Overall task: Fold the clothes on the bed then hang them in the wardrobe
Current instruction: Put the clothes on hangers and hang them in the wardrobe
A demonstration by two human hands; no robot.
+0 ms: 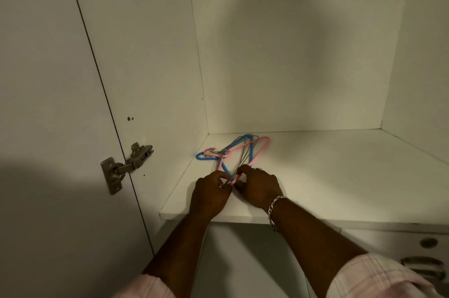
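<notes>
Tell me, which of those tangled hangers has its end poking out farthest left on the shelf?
The blue hanger: its rounded end sticks out leftmost, just past the pink hanger and the bare wire ones.

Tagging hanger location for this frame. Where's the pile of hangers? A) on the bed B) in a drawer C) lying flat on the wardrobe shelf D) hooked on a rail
C: the hangers lie in a tangled pile on the white shelf, hooks toward the left wall, while the left hand and right hand pinch their near ends; no rail is in view.
</notes>
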